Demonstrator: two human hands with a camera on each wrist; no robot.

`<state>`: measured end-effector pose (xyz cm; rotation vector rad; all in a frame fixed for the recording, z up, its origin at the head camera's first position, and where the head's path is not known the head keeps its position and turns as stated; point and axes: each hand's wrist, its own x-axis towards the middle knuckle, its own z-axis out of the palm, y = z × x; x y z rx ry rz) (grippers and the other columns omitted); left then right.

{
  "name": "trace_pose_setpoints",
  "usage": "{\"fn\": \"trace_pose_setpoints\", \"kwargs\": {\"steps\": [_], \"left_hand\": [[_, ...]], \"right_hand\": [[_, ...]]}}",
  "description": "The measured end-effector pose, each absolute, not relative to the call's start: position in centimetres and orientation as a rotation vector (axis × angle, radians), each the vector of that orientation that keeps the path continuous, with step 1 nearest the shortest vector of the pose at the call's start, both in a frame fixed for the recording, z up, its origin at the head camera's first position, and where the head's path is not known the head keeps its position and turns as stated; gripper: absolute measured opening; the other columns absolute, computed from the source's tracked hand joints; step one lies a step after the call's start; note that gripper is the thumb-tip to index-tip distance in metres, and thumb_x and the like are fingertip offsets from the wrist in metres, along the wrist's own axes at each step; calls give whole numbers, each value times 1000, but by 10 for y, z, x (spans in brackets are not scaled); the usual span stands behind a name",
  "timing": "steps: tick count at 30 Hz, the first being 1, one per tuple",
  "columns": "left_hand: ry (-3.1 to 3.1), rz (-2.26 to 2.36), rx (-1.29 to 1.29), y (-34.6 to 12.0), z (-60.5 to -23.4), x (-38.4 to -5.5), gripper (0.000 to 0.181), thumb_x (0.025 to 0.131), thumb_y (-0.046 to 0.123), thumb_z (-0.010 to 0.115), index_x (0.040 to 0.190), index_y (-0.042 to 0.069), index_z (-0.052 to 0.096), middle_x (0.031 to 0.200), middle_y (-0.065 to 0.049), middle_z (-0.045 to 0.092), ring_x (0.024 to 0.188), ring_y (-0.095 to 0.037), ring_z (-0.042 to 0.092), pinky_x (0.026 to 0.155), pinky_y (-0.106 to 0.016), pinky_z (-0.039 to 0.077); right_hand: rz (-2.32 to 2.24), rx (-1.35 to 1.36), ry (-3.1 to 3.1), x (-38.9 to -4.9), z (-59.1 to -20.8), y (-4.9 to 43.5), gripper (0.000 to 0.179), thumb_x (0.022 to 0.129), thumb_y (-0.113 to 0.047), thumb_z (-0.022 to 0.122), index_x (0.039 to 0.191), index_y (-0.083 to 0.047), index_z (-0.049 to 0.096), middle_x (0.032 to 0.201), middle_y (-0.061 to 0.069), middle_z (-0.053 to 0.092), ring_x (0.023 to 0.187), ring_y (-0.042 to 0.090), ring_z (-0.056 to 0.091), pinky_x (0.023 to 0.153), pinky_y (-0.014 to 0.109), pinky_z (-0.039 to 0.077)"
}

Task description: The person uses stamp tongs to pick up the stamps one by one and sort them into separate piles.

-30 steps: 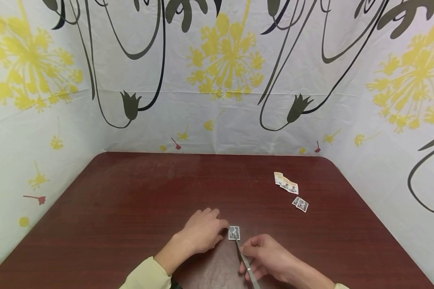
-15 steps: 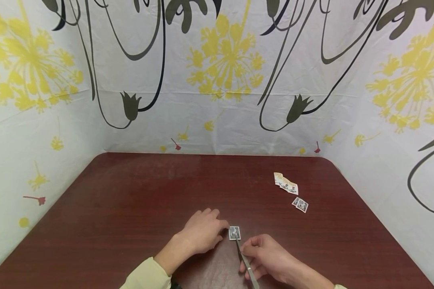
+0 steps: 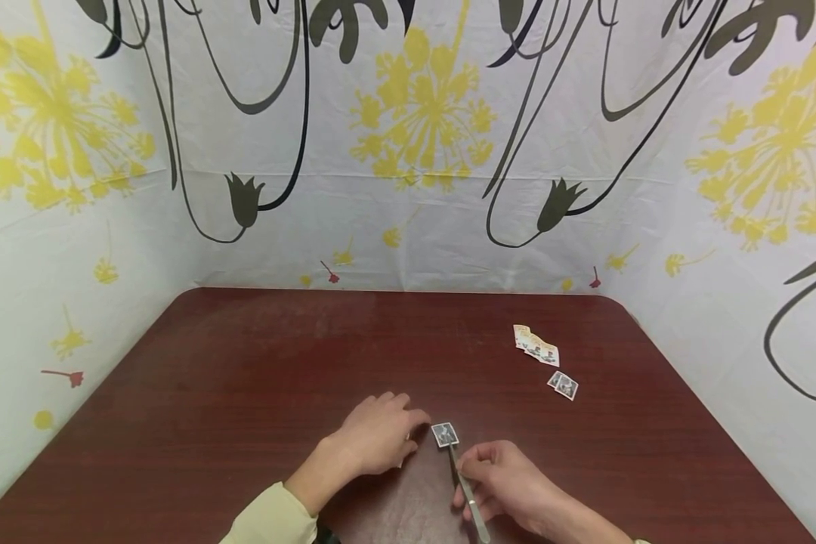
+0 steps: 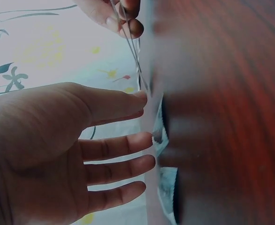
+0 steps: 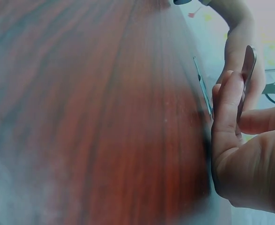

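My right hand (image 3: pixel 506 480) pinches a pair of metal tweezers (image 3: pixel 472 502), whose tips reach the lower edge of a small grey postage stamp (image 3: pixel 445 434). That stamp has a white border and sits slightly turned, just right of my left fingertips. My left hand (image 3: pixel 374 434) is palm down close over the table, its fingers extended and a little bent. In the left wrist view, one stamp (image 4: pixel 160 126) stands partly raised near the fingertips, and a second stamp (image 4: pixel 167 192) is beside it. The right wrist view shows the tweezers (image 5: pixel 248 70) between thumb and fingers.
Farther back on the right lies an overlapping row of yellowish stamps (image 3: pixel 537 345). Nearer is an overlapping pair of grey stamps (image 3: pixel 566 386). A patterned white cloth (image 3: pixel 408 227) surrounds the dark red wooden table (image 3: pixel 279 355) at the back and sides.
The stamp at the tweezer tips has shifted slightly right and turned. The tweezers and right hand have moved a little right. A pale edge now shows beside the left hand.
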<state>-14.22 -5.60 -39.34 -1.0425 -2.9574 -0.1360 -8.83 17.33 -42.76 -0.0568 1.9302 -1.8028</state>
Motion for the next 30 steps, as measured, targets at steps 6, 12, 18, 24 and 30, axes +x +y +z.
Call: {"fn": "trace_pose_setpoints", "kwargs": {"steps": [6,12,18,24,30], "left_hand": [[-2971,-184,-1040,-64,-388,-146,29,98,25,73,127,26,74,116,0,69,107,-22,65,89,-44,56],[-3018,-247,-1063,-73,-382,-150,27,92,21,76,119,22,76,110,0,67,99,-21,63,81,-41,54],[-3056,-282,-1056,-79,-380,-152,27,81,19,85,106,21,74,98,3,62,88,-17,58,74,-36,49],[-3097,-288,-1036,-78,-381,-152,32,76,19,90,104,20,72,97,2,61,85,-17,56,70,-36,47],[-3093,-300,-1051,-77,-381,-151,36,76,21,92,107,20,74,100,1,63,86,-17,57,69,-34,48]], "right_hand": [[-1828,-41,1951,-88,-427,174,15,99,-8,54,101,4,62,74,7,71,58,12,69,55,27,58],[-1837,-28,1959,-88,-426,177,16,99,-8,54,102,4,62,74,7,72,58,12,69,56,27,59],[-1845,-26,1956,-90,-427,179,16,101,-9,53,103,5,62,75,7,72,59,12,68,55,28,58],[-1860,-3,1969,-90,-427,181,16,102,-9,53,104,5,61,76,8,73,60,13,69,56,29,59],[-1891,57,2002,-90,-425,184,21,103,-11,54,110,9,60,77,8,73,63,14,70,58,28,59]]}}
